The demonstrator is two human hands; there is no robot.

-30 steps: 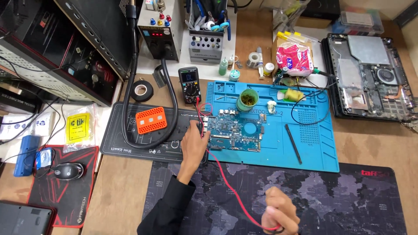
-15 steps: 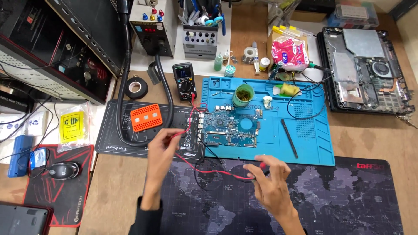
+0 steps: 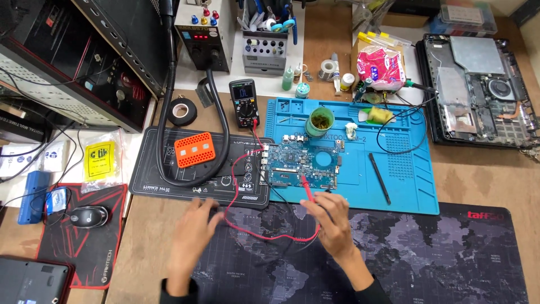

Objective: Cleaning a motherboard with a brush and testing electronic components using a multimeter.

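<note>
A blue-green circuit board point(image 3: 304, 160) lies on the left part of a blue work mat point(image 3: 405, 169). My right hand point(image 3: 333, 222) grips a red test probe point(image 3: 306, 188) whose tip rests on the board's front edge. Its red lead point(image 3: 253, 228) loops over the desk mat and runs up to a black multimeter point(image 3: 244, 104) behind the board. My left hand point(image 3: 191, 236), blurred and with fingers apart, hovers at the front edge of a black work mat point(image 3: 157, 174) and holds nothing that I can see. A black lead point(image 3: 281, 250) lies between my hands.
An orange perforated block point(image 3: 194, 149) and a thick black hose sit on the black mat. An opened laptop point(image 3: 478, 90) lies at the right, a tape roll point(image 3: 183, 112) and bench supply behind, a mouse point(image 3: 89, 215) at left. A dark world-map desk mat point(image 3: 427, 259) spans the front.
My left hand has drawn back from the board to the black mat's front edge. My right hand has carried the red probe from the desk mat up to the board.
</note>
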